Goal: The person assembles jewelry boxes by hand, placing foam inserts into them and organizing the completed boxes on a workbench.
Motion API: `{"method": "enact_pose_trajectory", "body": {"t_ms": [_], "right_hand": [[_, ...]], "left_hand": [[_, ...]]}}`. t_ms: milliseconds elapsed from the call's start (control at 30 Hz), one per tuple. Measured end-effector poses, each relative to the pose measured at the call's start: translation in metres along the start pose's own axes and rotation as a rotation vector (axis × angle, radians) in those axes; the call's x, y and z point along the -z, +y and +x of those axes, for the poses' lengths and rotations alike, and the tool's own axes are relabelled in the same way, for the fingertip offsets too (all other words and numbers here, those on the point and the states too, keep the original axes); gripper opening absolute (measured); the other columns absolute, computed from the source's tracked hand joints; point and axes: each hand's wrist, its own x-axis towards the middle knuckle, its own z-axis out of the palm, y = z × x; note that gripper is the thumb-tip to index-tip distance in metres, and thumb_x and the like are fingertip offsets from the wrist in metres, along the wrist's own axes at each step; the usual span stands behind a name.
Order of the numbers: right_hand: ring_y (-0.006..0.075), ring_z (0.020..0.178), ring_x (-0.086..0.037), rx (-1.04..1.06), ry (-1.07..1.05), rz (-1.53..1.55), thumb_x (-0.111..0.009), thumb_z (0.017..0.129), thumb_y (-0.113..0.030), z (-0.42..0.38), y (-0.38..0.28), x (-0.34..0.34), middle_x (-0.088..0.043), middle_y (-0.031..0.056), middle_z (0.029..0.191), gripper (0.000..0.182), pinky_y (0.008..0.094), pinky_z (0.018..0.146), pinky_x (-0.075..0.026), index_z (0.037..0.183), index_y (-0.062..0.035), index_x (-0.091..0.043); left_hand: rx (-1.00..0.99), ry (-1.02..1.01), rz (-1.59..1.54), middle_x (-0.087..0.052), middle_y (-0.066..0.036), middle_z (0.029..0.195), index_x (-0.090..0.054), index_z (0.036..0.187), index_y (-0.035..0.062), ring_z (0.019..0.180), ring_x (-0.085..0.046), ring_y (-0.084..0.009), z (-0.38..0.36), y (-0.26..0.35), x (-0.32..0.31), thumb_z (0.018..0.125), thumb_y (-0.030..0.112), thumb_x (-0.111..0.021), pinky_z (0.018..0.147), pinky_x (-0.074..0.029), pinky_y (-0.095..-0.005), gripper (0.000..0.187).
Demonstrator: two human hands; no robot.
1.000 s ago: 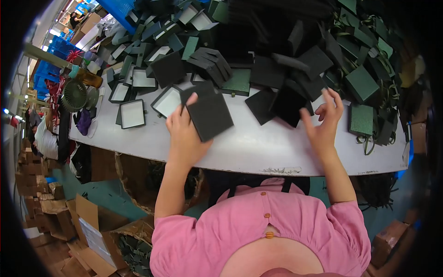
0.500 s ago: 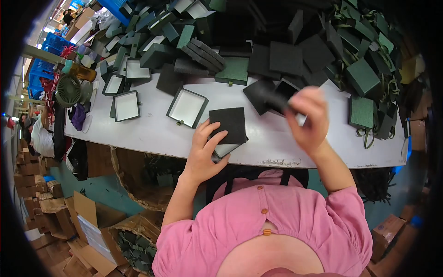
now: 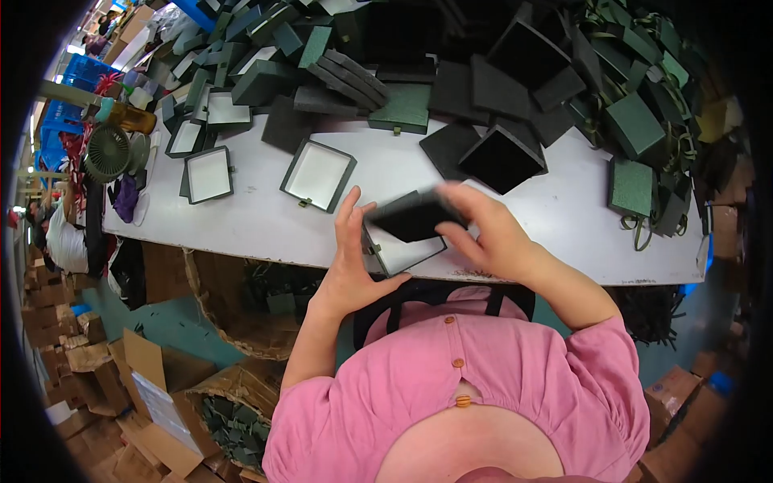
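Note:
My left hand (image 3: 348,270) steadies a small white-lined box (image 3: 412,256) at the table's front edge, fingers along its left side and thumb by its near corner. Over that box, my right hand (image 3: 487,229) grips a tilted black foam pad (image 3: 415,219) by its right end. The pad covers the far part of the white lining. Behind the right hand lies a black-lined square piece (image 3: 502,161), partly on a flat black pad (image 3: 451,149). Left of the hands sits another open white-lined box (image 3: 320,175) with a small tab.
More open white boxes (image 3: 211,174) lie to the left. Piled green boxes (image 3: 274,83) and black foam pads (image 3: 499,88) fill the back. Ribboned green boxes (image 3: 636,129) heap at the right. A small fan (image 3: 108,153) stands at the left edge; cartons (image 3: 161,402) sit below.
My right hand has come left and down from the black pieces to the box and now grips a tilted pad there. My left hand's fingers have moved off the pad's top to the box's side.

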Motion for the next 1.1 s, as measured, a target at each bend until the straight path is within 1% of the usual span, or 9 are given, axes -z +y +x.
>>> {"method": "enact_pose_trajectory", "body": {"t_ms": [67,133,433,567,700,767,833,933,1100], "right_hand": [[0.0368,0.089,-0.068,-0.292,0.032,0.113,-0.071,0.091,-0.007,0.004,-0.020,0.004,-0.067,0.0187,0.113,0.055,0.0396,0.078,-0.055,0.142,-0.0073,-0.052],[0.0370,0.085,-0.068,-0.068,0.173,0.017,-0.070,0.091,-0.007,-0.004,0.000,-0.012,-0.067,0.0177,0.111,0.053,0.0396,0.074,-0.055,0.142,-0.0090,-0.053],[0.0285,0.070,-0.065,-0.127,0.273,-0.519,-0.078,0.086,-0.018,-0.037,-0.005,-0.021,-0.061,0.0095,0.085,0.035,0.0383,0.057,-0.053,0.114,-0.0035,-0.065],[0.0264,0.074,-0.066,-0.017,0.123,-0.556,-0.076,0.085,-0.021,-0.038,0.014,-0.015,-0.062,0.0100,0.088,0.029,0.0358,0.061,-0.053,0.106,-0.0037,-0.065],[0.0297,0.079,-0.064,0.023,0.390,-0.660,-0.081,0.077,-0.023,-0.061,0.012,0.063,-0.066,0.0100,0.094,0.029,0.0416,0.071,-0.053,0.095,-0.0042,-0.067],[0.0416,0.118,-0.053,-0.255,0.728,-1.224,-0.082,0.078,-0.025,-0.076,0.026,0.122,-0.056,0.0215,0.130,0.063,0.0535,0.097,-0.044,0.135,-0.0128,-0.059],[0.0458,0.125,-0.046,-0.582,0.692,-1.431,-0.082,0.077,-0.028,-0.104,0.056,0.157,-0.045,0.0268,0.140,0.092,0.0578,0.104,-0.038,0.156,-0.0146,-0.038],[0.0488,0.128,-0.043,-0.888,0.525,-1.110,-0.084,0.075,-0.032,-0.116,0.051,0.169,-0.043,0.0317,0.141,0.102,0.0579,0.107,-0.035,0.160,-0.0162,-0.030],[0.0395,0.147,-0.033,-0.348,-0.048,-0.806,-0.086,0.067,-0.022,-0.124,-0.021,0.146,-0.043,0.0157,0.152,0.098,0.0615,0.121,-0.024,0.154,-0.0205,-0.041]], "left_hand": [[0.006,-0.032,-0.002,-0.007,-0.029,0.165,-0.005,0.164,0.0202,0.151,-0.023,-0.0456,0.003,-0.002,-0.007,0.063,0.008,-0.093,0.115,-0.038,-0.0554,0.134],[-0.025,-0.057,-0.010,-0.013,-0.020,0.166,-0.004,0.161,0.0087,0.146,-0.034,-0.0392,0.008,-0.002,-0.018,0.065,0.011,-0.092,0.119,-0.033,-0.0504,0.131],[-0.102,-0.092,0.273,-0.040,-0.024,0.149,-0.052,0.144,0.0024,0.135,-0.042,-0.0452,0.022,0.018,-0.037,0.067,0.010,-0.086,0.110,-0.040,-0.0517,0.084],[-0.150,-0.274,0.427,-0.043,-0.016,0.157,-0.058,0.141,0.0053,0.138,-0.038,-0.0445,0.030,0.027,-0.039,0.073,0.016,-0.080,0.112,-0.035,-0.0533,0.072],[-0.134,-0.400,0.549,-0.039,-0.019,0.160,-0.066,0.135,0.0217,0.140,-0.034,-0.0481,0.030,0.037,-0.032,0.077,0.017,-0.078,0.114,-0.031,-0.0551,0.059],[-0.118,-0.424,0.572,-0.039,-0.018,0.160,-0.069,0.132,0.0322,0.138,-0.034,-0.0483,0.028,0.040,-0.029,0.081,0.020,-0.076,0.112,-0.032,-0.0560,0.053],[-0.112,-0.459,0.587,-0.038,-0.018,0.160,-0.069,0.131,0.0346,0.138,-0.033,-0.0484,0.030,0.043,-0.027,0.081,0.019,-0.076,0.111,-0.032,-0.0563,0.053],[-0.133,-0.475,0.584,-0.038,-0.020,0.161,-0.070,0.129,0.0303,0.140,-0.031,-0.0497,0.033,0.043,-0.026,0.079,0.016,-0.077,0.113,-0.031,-0.0566,0.053],[-0.111,-0.460,0.558,-0.039,-0.019,0.160,-0.073,0.125,0.0249,0.141,-0.032,-0.0502,0.030,0.042,-0.019,0.075,0.013,-0.076,0.113,-0.030,-0.0572,0.052]]}}
